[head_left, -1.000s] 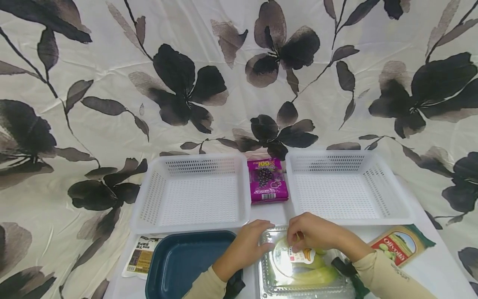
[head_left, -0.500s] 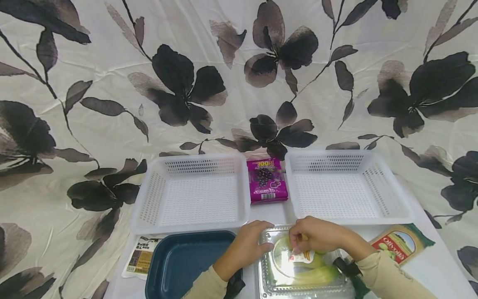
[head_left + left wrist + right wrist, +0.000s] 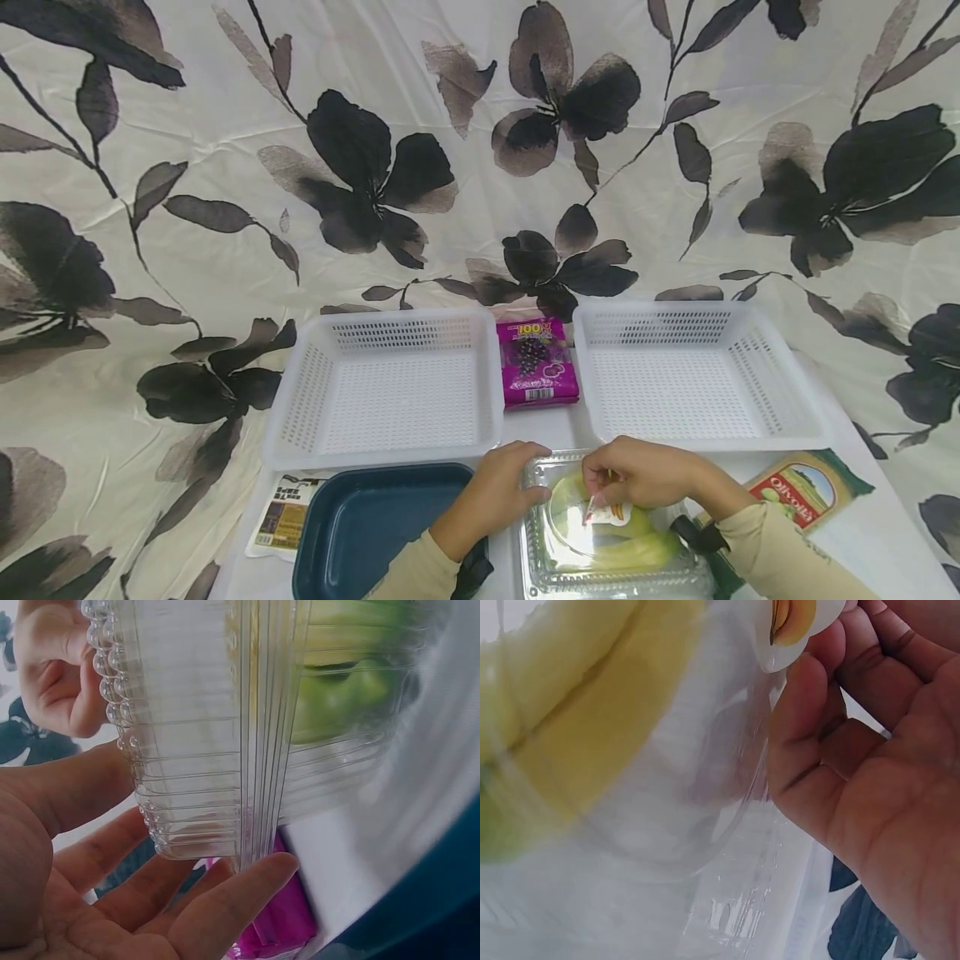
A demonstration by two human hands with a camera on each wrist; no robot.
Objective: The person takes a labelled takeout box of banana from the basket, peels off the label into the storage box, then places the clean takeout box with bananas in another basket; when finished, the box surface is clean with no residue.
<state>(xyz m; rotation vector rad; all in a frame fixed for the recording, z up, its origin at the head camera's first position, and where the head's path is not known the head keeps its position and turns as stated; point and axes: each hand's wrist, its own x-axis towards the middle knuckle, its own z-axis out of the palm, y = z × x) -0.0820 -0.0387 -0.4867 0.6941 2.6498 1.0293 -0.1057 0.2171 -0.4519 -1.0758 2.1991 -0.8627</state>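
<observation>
A clear plastic clamshell container (image 3: 542,575) lies at the front centre in the head view, its lid down, with yellow-green bananas (image 3: 637,552) inside. On its far left corner my left hand (image 3: 495,493) holds the box, thumb over the lid and fingers along the side. In the left wrist view, a fingertip (image 3: 277,864) touches the ribbed rim. Above the lid, my right hand (image 3: 647,473) pinches the edge of a white sticker (image 3: 613,512) with a banana picture. Seen from the right wrist, part of this sticker (image 3: 799,634) stands off the plastic at the fingertips.
Two white perforated baskets (image 3: 386,457) stand at the back, with a purple grape candy bag (image 3: 536,362) between them. A dark blue tray (image 3: 375,533) and a white-brown packet (image 3: 281,517) are at left. An Olivoila packet (image 3: 806,492) lies at right.
My right hand has moved slightly down and right, its fingertips now pinching the sticker's edge. The left hand and the container have stayed in place.
</observation>
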